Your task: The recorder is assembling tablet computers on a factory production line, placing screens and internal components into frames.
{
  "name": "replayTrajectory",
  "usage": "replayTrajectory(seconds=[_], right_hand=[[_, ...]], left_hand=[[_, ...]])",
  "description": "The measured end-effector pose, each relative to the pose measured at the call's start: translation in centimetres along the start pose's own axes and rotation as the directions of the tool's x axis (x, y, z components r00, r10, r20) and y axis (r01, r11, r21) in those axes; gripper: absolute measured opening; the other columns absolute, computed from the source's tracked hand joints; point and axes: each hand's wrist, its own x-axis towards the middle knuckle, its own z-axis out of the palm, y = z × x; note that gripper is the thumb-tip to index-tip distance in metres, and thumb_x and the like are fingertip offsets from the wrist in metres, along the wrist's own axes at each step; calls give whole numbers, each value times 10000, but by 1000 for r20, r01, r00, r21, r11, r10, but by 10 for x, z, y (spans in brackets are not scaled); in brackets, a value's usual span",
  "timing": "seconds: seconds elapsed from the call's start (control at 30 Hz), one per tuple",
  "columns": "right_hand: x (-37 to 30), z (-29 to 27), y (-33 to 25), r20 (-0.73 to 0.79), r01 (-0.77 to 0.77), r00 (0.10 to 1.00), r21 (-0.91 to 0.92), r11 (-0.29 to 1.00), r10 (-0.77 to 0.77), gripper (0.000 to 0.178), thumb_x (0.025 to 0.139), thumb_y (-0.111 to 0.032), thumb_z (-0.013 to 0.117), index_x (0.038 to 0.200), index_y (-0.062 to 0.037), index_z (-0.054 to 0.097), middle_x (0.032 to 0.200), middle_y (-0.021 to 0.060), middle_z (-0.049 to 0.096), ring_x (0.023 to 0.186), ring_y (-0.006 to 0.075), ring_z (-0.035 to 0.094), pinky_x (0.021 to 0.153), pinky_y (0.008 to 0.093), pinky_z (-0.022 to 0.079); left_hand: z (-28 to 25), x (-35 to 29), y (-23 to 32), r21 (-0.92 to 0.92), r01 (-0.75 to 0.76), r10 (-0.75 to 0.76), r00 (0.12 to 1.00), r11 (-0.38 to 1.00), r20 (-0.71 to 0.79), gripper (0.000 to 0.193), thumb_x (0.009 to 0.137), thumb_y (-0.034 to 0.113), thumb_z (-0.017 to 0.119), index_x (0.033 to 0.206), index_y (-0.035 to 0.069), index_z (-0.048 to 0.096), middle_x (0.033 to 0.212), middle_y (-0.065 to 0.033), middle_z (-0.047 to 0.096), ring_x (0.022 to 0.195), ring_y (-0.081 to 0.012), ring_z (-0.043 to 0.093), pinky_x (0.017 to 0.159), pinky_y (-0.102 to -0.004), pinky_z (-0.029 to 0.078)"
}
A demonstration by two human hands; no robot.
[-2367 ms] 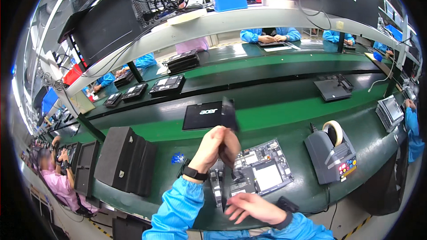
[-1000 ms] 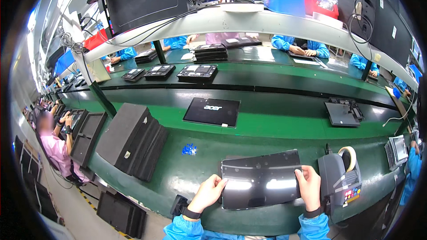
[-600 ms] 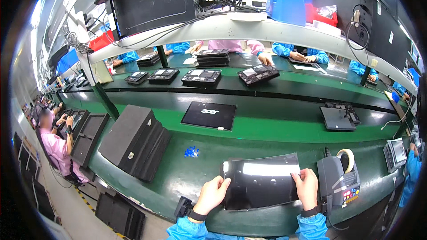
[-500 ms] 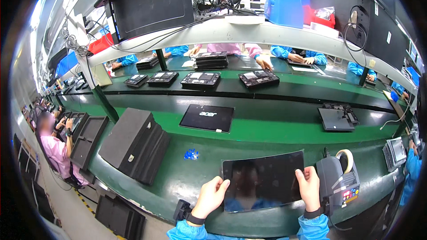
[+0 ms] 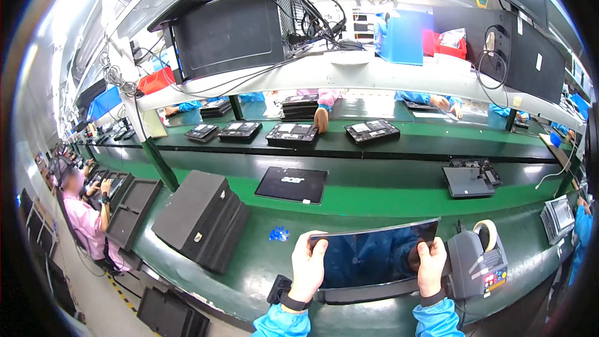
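My left hand (image 5: 308,269) grips the left end of a thin, glossy black display panel (image 5: 374,254), thumb lying on its front. On the right end, my right hand (image 5: 430,267) holds on in the same way. The panel is tilted above the bench's near edge, and its face carries bluish reflections. Below it shows a dark grey strip (image 5: 368,293), whose kind I cannot make out. Just right of my right hand stands a grey tape dispenser (image 5: 469,265) with a cream tape roll. Small blue pieces (image 5: 279,233) lie in a pile beyond my left hand.
A stack of black foam trays (image 5: 190,212) stands at the left. Another lit display panel (image 5: 291,185) lies ahead on the green bench, with a dark laptop part (image 5: 471,179) farther right. Open laptop bases (image 5: 292,133) line the raised ledge, where a co-worker's hand (image 5: 321,120) touches one.
The panel in my hands has tipped to a flatter angle, and my left hand now wraps its upper left corner. Across the ledge, the pink-sleeved co-worker's hand has shifted left to another laptop base.
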Motion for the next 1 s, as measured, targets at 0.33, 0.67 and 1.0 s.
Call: replayTrajectory(seconds=[0.33, 0.67, 1.0], right_hand=[[-16, -23, -5, -127, 274, 862, -698, 661, -492, 113, 837, -27, 604, 938, 7, 568, 767, 64, 588, 697, 176, 568, 689, 288, 471], [-115, -185, -20, -772, -178, 634, -83, 981, 50, 231, 953, -224, 471, 788, -63, 490, 623, -22, 422, 503, 55, 374, 461, 205, 311], [-95, -200, -68, -605, 35, 640, -594, 804, -475, 87, 927, -117, 482, 860, -77, 522, 743, -25, 524, 652, 36, 455, 562, 193, 351]], left_hand=[[19, -3, -24, 88, -313, 322, 940, 945, -110, 306, 843, -55, 589, 1117, 33, 485, 1031, -67, 557, 915, -148, 565, 839, -274, 467], [2, -1, -46, 87, -351, 359, 927, 932, -112, 216, 966, 184, 503, 1151, 82, 457, 895, -5, 515, 723, -87, 472, 647, -209, 396], [0, -7, -34, 290, -442, 492, 861, 849, -130, 182, 942, 184, 546, 1076, 93, 463, 888, -15, 505, 711, -106, 502, 618, -234, 423]])
